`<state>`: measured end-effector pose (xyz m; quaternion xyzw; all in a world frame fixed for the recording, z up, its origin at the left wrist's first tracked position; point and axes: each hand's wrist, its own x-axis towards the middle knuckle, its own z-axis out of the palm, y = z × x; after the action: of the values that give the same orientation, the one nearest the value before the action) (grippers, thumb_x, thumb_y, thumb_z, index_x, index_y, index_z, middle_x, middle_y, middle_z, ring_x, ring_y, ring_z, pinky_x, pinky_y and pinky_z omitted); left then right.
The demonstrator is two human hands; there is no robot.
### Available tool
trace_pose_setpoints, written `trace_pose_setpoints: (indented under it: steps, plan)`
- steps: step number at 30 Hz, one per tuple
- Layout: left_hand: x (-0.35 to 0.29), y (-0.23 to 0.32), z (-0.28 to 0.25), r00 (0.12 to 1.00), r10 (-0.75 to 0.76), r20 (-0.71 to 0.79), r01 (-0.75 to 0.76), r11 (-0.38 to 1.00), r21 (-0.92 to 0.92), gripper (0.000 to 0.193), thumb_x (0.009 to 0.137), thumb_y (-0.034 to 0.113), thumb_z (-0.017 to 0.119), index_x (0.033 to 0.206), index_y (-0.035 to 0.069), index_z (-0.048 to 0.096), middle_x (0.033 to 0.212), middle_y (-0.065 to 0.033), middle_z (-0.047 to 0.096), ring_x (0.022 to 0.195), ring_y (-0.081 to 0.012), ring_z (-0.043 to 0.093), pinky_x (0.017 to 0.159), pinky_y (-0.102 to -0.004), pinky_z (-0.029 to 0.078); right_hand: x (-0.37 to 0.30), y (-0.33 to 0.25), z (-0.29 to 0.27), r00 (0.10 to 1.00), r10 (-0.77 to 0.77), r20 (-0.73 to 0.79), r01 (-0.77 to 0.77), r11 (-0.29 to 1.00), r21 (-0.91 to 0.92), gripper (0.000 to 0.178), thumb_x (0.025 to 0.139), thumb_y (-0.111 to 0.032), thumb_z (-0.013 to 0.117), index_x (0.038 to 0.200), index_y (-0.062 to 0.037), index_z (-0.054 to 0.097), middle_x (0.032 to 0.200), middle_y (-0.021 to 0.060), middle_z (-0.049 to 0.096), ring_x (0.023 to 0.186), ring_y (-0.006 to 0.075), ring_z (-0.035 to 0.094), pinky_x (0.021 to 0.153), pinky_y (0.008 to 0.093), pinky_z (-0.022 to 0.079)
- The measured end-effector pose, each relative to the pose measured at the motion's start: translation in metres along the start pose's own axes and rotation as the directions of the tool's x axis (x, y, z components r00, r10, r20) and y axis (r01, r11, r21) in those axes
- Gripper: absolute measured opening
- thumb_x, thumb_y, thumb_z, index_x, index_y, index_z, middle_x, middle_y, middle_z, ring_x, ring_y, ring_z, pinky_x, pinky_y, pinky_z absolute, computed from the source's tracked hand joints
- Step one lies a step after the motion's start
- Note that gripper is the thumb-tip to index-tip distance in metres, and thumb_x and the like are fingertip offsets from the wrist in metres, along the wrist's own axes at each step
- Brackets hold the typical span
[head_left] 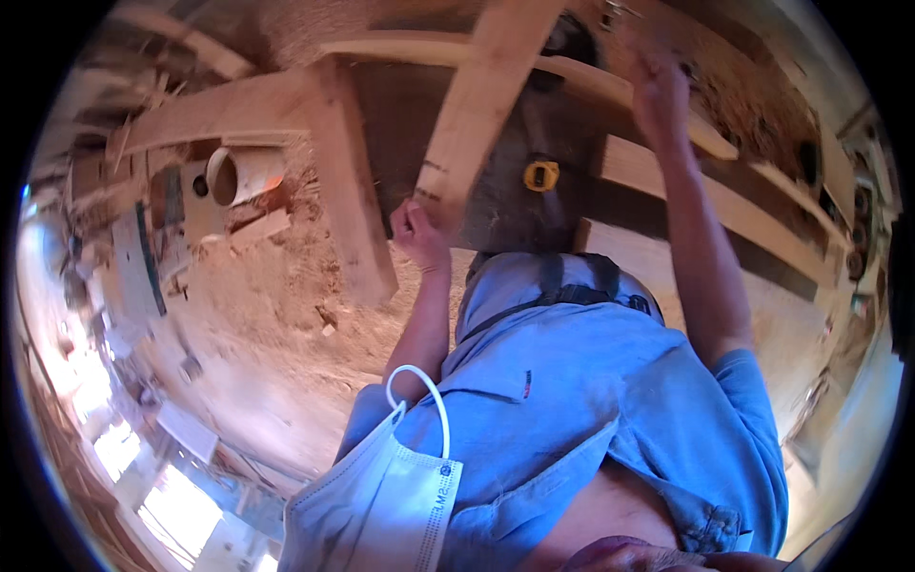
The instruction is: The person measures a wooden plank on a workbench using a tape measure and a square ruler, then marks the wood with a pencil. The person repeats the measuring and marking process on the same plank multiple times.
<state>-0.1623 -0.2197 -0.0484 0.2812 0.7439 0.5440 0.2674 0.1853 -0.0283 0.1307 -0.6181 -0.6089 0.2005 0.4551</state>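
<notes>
A wooden beam (491, 95) with dark marks near its lower end slants from the top edge toward my body. My left hand (419, 234) is closed at the beam's lower left edge, its fingers curled against the wood. Raised at the upper right, my right hand (658, 86) is smeared by motion, so its fingers and anything in them are unclear. Between my arms, a yellow tape measure (541, 175) lies on a dark surface (500, 214). Left of the slanted beam stands a thick timber (348, 191), apart from my left hand.
More timbers (705, 195) lie under and beside my right forearm. Sawdust (286, 305) and wood scraps cover the ground at left, around a pale round tube (224, 176). A white face mask (381, 505) hangs before my blue shirt (572, 381).
</notes>
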Motion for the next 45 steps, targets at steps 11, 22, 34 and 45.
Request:
trace_pose_setpoints:
  steps: [11,22,34,45]
  plan:
    - [-0.038,0.127,0.046,0.494,0.775,0.395,-0.864,0.49,0.118,0.037,0.088,0.009,0.067,0.123,-0.005,0.063,0.13,-0.0189,0.06,0.118,-0.0331,0.057,0.104,-0.0419,0.044,-0.273,0.032,-0.159,0.784,0.529,-0.324,-0.414,0.835,0.362,0.023,0.102,-0.005,0.051,0.118,0.0025,0.066,0.107,0.0123,0.072,0.102,0.0223,0.068,0.093,0.0344,0.054]
    - [-0.282,0.181,0.244,0.046,0.522,0.852,-0.738,0.592,-0.323,0.041,0.085,0.018,0.074,0.121,-0.001,0.066,0.126,-0.0206,0.064,0.12,-0.0368,0.058,0.106,-0.0435,0.045,-0.421,0.17,-0.329,0.212,0.879,-0.427,-0.417,0.477,0.774,0.035,0.101,-0.01,0.046,0.132,0.0055,0.053,0.116,0.0204,0.069,0.1,0.0282,0.071,0.085,0.0352,0.059]
    - [-0.418,0.173,0.411,-0.028,0.42,0.907,-0.861,0.451,-0.235,0.057,0.084,0.033,0.072,0.129,-0.001,0.063,0.135,-0.0258,0.059,0.129,-0.0391,0.053,0.112,-0.0464,0.039,-0.421,0.268,-0.469,0.141,0.962,-0.235,-0.29,0.267,0.919,0.042,0.096,-0.012,0.056,0.135,0.005,0.051,0.118,0.0201,0.067,0.095,0.0283,0.072,0.078,0.0357,0.06]
    - [-0.542,0.192,0.575,-0.21,-0.062,0.976,-0.785,0.605,-0.13,0.071,0.083,0.042,0.069,0.141,0.002,0.056,0.137,-0.0219,0.061,0.128,-0.0337,0.059,0.109,-0.0396,0.044,-0.409,0.336,-0.556,0.101,0.995,-0.013,-0.295,0.043,0.954,0.043,0.094,-0.007,0.051,0.135,0.0046,0.047,0.117,0.0218,0.067,0.097,0.0337,0.071,0.081,0.0428,0.06]
